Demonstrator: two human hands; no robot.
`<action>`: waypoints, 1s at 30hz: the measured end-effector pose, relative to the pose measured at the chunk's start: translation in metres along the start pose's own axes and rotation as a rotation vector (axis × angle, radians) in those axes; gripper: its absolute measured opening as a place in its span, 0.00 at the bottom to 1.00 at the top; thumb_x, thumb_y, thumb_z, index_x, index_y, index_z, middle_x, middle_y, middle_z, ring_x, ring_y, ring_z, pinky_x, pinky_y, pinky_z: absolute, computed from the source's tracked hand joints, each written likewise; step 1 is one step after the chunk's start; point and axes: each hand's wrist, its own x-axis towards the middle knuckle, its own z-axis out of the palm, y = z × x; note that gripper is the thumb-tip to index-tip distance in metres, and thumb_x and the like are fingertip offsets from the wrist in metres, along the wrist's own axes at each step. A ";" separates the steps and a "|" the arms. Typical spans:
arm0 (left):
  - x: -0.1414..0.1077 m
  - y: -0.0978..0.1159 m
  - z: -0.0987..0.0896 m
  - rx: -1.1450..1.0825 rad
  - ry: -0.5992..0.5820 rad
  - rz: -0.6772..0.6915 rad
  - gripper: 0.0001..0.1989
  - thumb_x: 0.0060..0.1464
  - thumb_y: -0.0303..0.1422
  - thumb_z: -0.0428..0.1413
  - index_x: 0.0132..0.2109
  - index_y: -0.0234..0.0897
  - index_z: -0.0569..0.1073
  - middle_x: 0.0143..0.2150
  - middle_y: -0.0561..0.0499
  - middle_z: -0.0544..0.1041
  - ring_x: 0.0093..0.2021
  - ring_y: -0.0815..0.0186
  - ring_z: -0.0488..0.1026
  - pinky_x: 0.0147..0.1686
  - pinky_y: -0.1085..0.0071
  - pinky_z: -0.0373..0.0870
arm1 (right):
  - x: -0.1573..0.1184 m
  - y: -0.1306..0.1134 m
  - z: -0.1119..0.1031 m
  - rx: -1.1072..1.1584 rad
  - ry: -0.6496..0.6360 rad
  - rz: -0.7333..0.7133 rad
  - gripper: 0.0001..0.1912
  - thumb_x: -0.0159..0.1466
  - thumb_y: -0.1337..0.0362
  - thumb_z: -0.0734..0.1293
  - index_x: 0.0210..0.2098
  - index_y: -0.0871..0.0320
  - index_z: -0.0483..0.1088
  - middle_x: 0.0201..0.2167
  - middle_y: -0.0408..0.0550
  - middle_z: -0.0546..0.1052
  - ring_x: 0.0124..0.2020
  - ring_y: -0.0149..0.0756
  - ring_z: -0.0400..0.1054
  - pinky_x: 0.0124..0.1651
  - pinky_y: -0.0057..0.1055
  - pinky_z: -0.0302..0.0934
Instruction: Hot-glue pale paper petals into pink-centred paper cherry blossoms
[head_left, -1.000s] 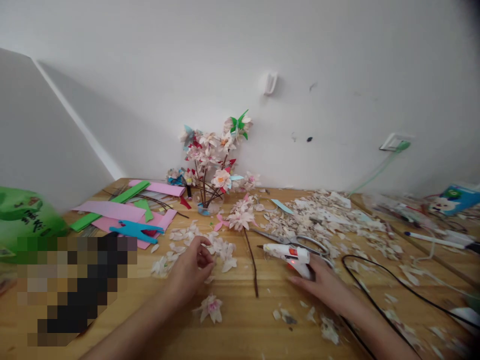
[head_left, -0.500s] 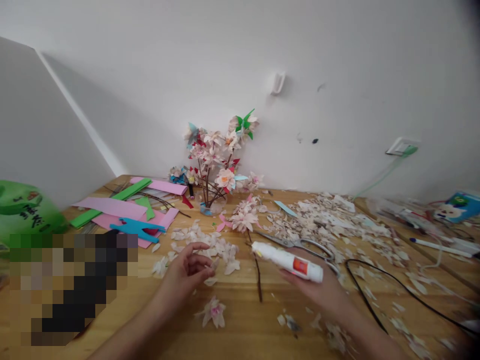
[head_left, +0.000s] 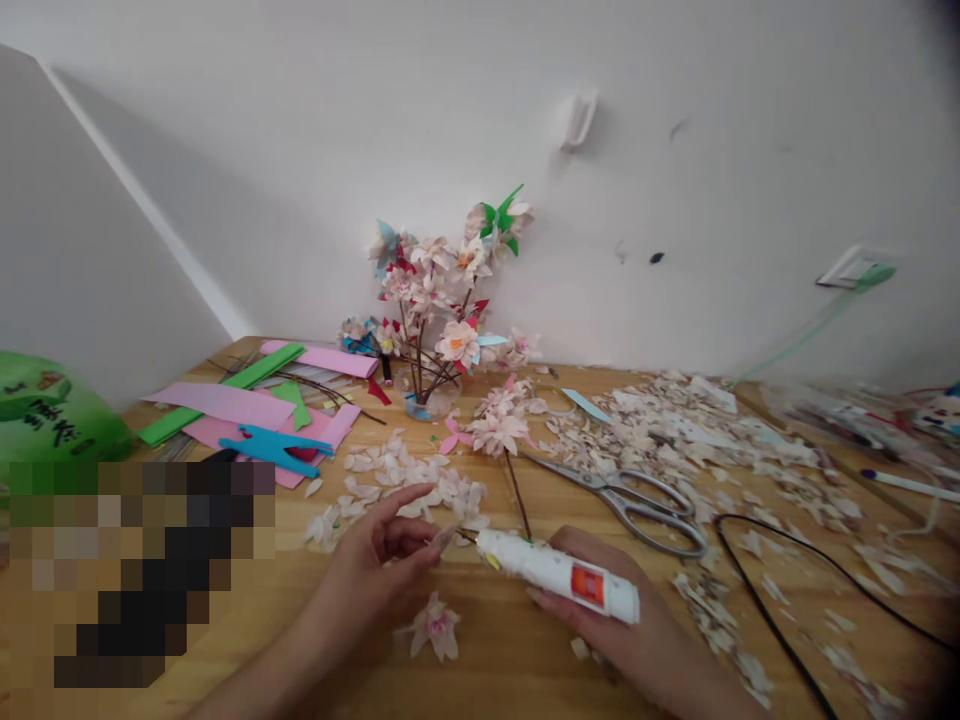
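In my right hand [head_left: 600,590] is a white glue gun [head_left: 544,572] with an orange-red label, its narrow dark tip pointing left. My left hand [head_left: 394,545] pinches a small pale petal [head_left: 443,537] between thumb and fingertips, close to that tip. Below the hands lies a loose pale flower [head_left: 436,628] with a pink centre. Many loose petals [head_left: 397,475] spread beyond my left hand. A pale pink flower [head_left: 499,430] on a brown stem lies between the hands, its stem's lower end hidden behind the glue gun.
Scissors [head_left: 637,505] lie right of the stem, beside heaped dry petals [head_left: 652,430]. A clear vase [head_left: 431,402] of stemmed flowers stands near the wall. Coloured paper strips [head_left: 225,405] and a green bag [head_left: 60,410] are at left. A black cable [head_left: 765,600] loops at right.
My right hand has brought the glue gun left and down, its tip now close to the petal in my left hand. The scissors are more exposed. The view has shifted slightly.
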 end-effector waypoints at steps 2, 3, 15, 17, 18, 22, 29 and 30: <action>-0.001 0.000 0.001 -0.006 -0.005 -0.014 0.34 0.37 0.38 0.64 0.53 0.38 0.64 0.29 0.52 0.78 0.28 0.70 0.70 0.30 0.74 0.64 | 0.000 0.001 0.000 0.005 -0.005 0.006 0.11 0.59 0.56 0.62 0.24 0.55 0.60 0.22 0.39 0.65 0.25 0.32 0.62 0.27 0.25 0.55; -0.001 0.001 0.001 -0.007 -0.009 -0.019 0.34 0.37 0.37 0.64 0.53 0.37 0.64 0.29 0.52 0.78 0.28 0.70 0.70 0.29 0.75 0.63 | 0.000 0.001 0.001 0.004 -0.006 0.006 0.11 0.59 0.56 0.62 0.24 0.55 0.60 0.22 0.39 0.65 0.24 0.32 0.61 0.26 0.25 0.55; -0.006 0.009 0.004 0.106 -0.005 0.009 0.33 0.40 0.37 0.62 0.55 0.37 0.63 0.31 0.50 0.78 0.28 0.68 0.69 0.28 0.74 0.64 | 0.001 -0.002 0.002 0.019 0.008 0.042 0.13 0.58 0.57 0.63 0.22 0.55 0.58 0.20 0.39 0.62 0.23 0.31 0.60 0.24 0.24 0.55; -0.006 0.011 0.005 0.113 0.014 0.012 0.33 0.39 0.38 0.62 0.54 0.36 0.64 0.30 0.50 0.78 0.28 0.68 0.70 0.29 0.73 0.65 | 0.001 -0.002 0.002 0.021 0.013 0.042 0.13 0.57 0.57 0.64 0.22 0.55 0.59 0.20 0.38 0.62 0.22 0.31 0.60 0.24 0.24 0.55; -0.006 0.012 0.005 0.115 0.019 0.014 0.33 0.39 0.38 0.62 0.54 0.36 0.64 0.30 0.50 0.78 0.28 0.68 0.70 0.29 0.73 0.65 | 0.001 -0.002 0.002 0.020 0.013 0.039 0.13 0.57 0.57 0.64 0.22 0.55 0.59 0.20 0.38 0.62 0.22 0.31 0.60 0.24 0.24 0.55; -0.006 0.011 0.004 0.123 -0.010 0.023 0.33 0.39 0.38 0.62 0.54 0.36 0.64 0.31 0.49 0.78 0.29 0.67 0.70 0.30 0.73 0.65 | 0.000 0.000 0.002 0.017 0.011 0.034 0.13 0.58 0.56 0.63 0.22 0.55 0.59 0.20 0.38 0.63 0.23 0.31 0.60 0.25 0.25 0.55; -0.008 0.008 0.005 0.164 -0.013 0.027 0.31 0.42 0.37 0.60 0.55 0.37 0.63 0.32 0.49 0.78 0.28 0.67 0.69 0.26 0.73 0.66 | 0.000 0.001 0.004 0.006 0.015 0.030 0.14 0.57 0.57 0.64 0.21 0.55 0.58 0.20 0.38 0.62 0.22 0.30 0.59 0.24 0.24 0.54; -0.008 0.008 0.005 0.164 -0.012 0.027 0.31 0.41 0.37 0.60 0.55 0.37 0.63 0.32 0.49 0.78 0.28 0.67 0.70 0.27 0.73 0.66 | -0.001 0.001 0.003 0.004 0.015 0.030 0.14 0.57 0.57 0.64 0.21 0.55 0.58 0.20 0.38 0.62 0.22 0.30 0.59 0.24 0.24 0.54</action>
